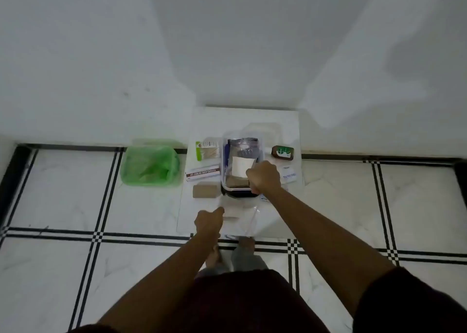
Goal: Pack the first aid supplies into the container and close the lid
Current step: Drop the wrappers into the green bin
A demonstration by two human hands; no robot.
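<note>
A clear plastic container [225, 173] with a dark base stands in the middle of a white board [283, 201]. It holds a dark packet [242, 145], a brown roll [236, 181] and a tilted white packet [240, 167]. My right hand [264, 177] is over the container's near right corner, fingers curled on the white packet's edge. My left hand [208, 221] is closed near the board's front edge, one finger tip pointing out beside a small pale strip [230, 218] and a clear plastic sheet [249, 219]. A clear lid [264, 128] lies behind the container.
Left of the container lie a cotton swab pack [208, 150], an ointment box [202, 173] and a brown bandage roll [205, 190]. To the right are a brown bottle [282, 153] and white sachets [289, 176]. A green-lined bin [150, 166] stands further left against the wall.
</note>
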